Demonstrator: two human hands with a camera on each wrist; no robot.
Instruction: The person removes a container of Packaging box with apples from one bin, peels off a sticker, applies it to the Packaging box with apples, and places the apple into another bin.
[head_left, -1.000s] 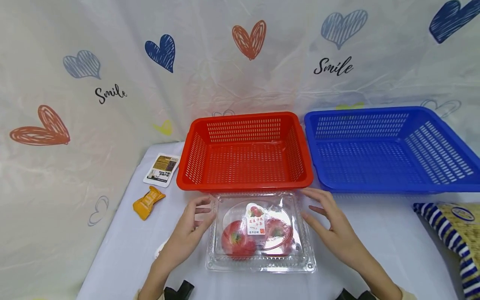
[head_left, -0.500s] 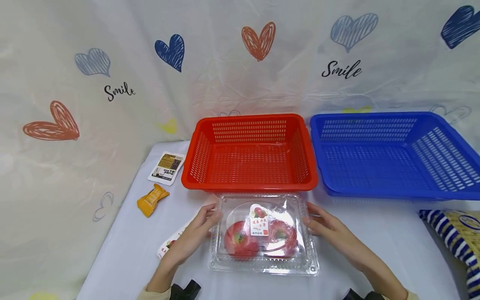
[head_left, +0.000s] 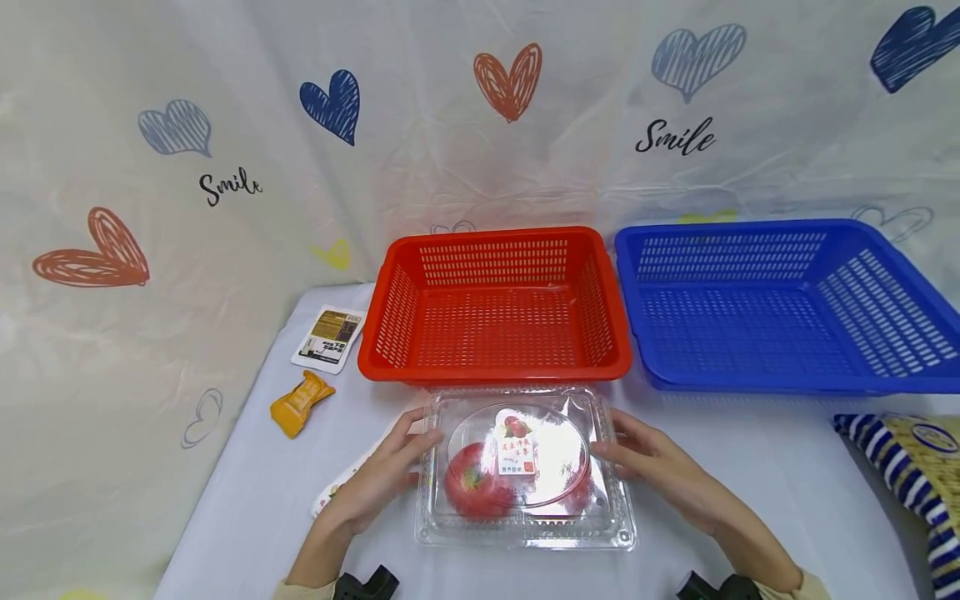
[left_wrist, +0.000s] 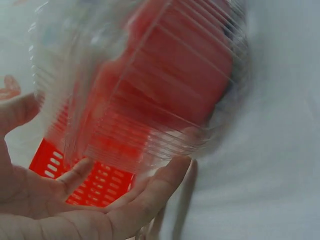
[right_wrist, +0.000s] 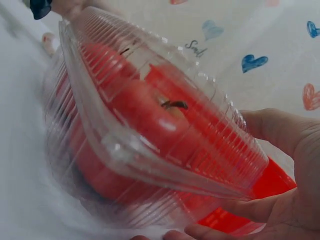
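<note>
A clear plastic clamshell box (head_left: 525, 529) with red apples (head_left: 474, 482) inside sits on the table in front of the red basket; a printed label is on its lid. My left hand (head_left: 386, 467) grips the box's left side, its thumb at the lid edge. On the opposite side my right hand (head_left: 660, 467) grips it, the thumb lying over the lid's edge and the other fingers along the wall. In the right wrist view an apple's stem (right_wrist: 175, 104) shows through the plastic, with the right fingers (right_wrist: 260, 207) right at the rim.
Behind the box stand a red basket (head_left: 495, 374) and, right of it, a blue basket (head_left: 757, 385). A white packet (head_left: 328, 337) and an orange wrapped snack (head_left: 300, 403) lie at left. A printed strip is partly under the left hand. A striped bag (head_left: 911, 467) lies at right.
Both hands have closed in from beside the box onto its sides, thumbs coming over the lid edges. The box has hardly moved; the head view has shifted slightly.
</note>
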